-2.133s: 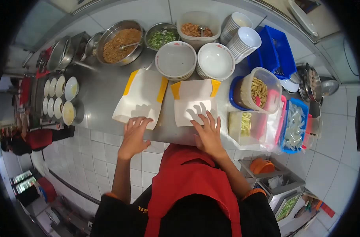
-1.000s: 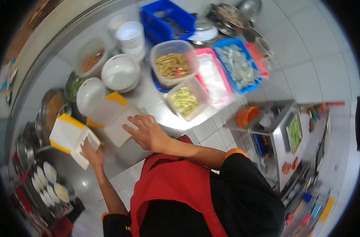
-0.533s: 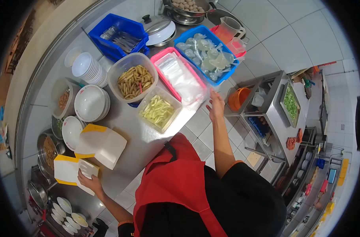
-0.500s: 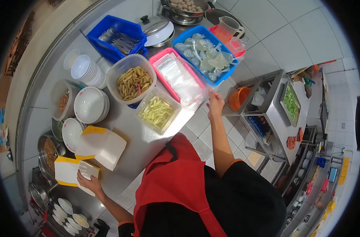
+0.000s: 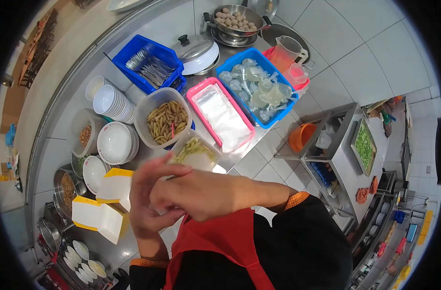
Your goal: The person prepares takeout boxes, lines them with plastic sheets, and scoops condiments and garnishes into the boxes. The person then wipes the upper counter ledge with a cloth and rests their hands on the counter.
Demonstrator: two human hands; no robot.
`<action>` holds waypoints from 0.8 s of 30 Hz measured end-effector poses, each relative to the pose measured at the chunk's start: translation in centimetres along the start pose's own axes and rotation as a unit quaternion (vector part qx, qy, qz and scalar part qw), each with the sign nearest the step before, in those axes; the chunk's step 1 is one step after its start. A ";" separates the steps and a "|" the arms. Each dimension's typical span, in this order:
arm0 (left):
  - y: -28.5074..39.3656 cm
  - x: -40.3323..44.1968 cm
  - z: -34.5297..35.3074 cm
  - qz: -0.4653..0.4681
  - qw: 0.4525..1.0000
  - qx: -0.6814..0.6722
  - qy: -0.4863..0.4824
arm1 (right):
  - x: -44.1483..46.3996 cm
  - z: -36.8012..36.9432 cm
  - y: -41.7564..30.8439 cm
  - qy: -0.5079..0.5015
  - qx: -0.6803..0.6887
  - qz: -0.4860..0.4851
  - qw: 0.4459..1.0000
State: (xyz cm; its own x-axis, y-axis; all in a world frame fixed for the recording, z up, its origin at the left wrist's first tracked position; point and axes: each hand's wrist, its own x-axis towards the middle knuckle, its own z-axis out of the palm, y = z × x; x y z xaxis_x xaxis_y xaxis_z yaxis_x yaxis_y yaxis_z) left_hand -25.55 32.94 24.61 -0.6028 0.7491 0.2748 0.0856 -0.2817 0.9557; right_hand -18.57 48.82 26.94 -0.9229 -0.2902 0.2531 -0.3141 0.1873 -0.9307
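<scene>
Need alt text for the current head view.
The person's left hand and right hand overlap; any held item is unclear. To their left, two open white-yellow cartons sit on a steel counter near stacked white bowls.

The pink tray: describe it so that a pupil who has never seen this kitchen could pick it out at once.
Follow the steel counter to the blue tray full of bulging clear bags. The pink tray lies right alongside it, on the side toward the tub of brown pieces. Unlike these neighbours, it has a bright pink rim around flat, whitish plastic-looking sheets.
</scene>
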 end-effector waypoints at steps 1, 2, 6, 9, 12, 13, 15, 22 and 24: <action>-0.5 0.2 -0.4 0.000 1.000 0.003 0.000 | 0.3 -0.3 -0.2 -0.034 -0.004 -0.040 0.999; -1.2 0.4 -1.2 -0.007 0.999 -0.049 -0.015 | 0.5 -0.5 -0.1 -0.035 -0.026 -0.069 0.997; -2.3 -0.8 -1.1 -0.100 0.990 -0.075 0.061 | 1.0 -0.5 1.1 0.011 -0.128 -0.102 0.986; -4.1 -2.6 -2.3 -0.148 0.981 0.021 0.127 | 2.1 0.8 1.9 0.061 -0.090 -0.040 0.993; -6.0 -5.8 -4.4 -0.154 0.967 0.079 0.189 | 3.3 1.7 1.7 0.062 -0.176 -0.081 0.979; -6.3 -6.8 -5.2 -0.145 0.963 0.070 0.214 | 3.8 1.7 1.3 0.043 -0.185 -0.056 0.980; -5.5 -7.9 -6.2 -0.140 0.966 -0.041 0.214 | 4.7 2.3 1.3 0.018 -0.194 -0.032 0.980; -3.4 -16.0 -12.1 -0.203 0.962 -0.097 0.153 | 8.9 8.4 2.9 0.010 -0.095 -0.027 0.995; -2.7 -19.4 -14.9 -0.222 0.951 -0.128 0.172 | 10.4 10.9 3.7 -0.033 -0.014 0.026 0.999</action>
State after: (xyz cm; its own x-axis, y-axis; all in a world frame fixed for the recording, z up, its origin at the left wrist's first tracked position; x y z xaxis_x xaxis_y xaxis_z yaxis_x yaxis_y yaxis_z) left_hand -25.96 10.22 15.16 -0.7617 0.6005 -0.2434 -0.4075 -0.1519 0.9005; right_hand -26.91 36.23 23.21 -0.9215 -0.3411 0.1856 -0.2732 0.2297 -0.9341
